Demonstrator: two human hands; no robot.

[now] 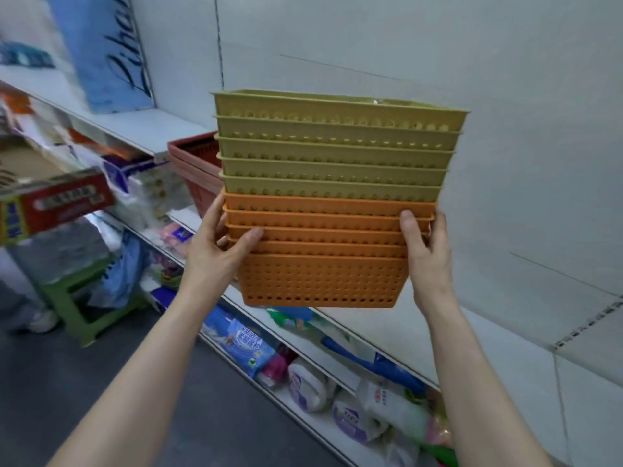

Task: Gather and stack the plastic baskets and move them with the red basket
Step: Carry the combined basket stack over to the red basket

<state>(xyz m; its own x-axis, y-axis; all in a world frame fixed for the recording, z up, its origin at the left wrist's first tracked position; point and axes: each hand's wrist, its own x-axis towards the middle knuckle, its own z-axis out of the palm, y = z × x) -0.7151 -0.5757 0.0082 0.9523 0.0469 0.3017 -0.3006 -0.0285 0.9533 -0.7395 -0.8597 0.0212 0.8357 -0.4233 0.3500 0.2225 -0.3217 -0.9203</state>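
Here, nested basket stack (332, 200) between left hand (220, 246) and right hand (426, 251), both clasping its ends.

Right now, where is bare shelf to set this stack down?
Bare shelf runs right of the red baskets, under the stack that the left hand and right hand hold. Left of the red baskets and the lower shelf are crowded.

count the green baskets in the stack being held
5, nested at the top of the stack: rims at and, above the orange baskets. More could be nested out of sight.
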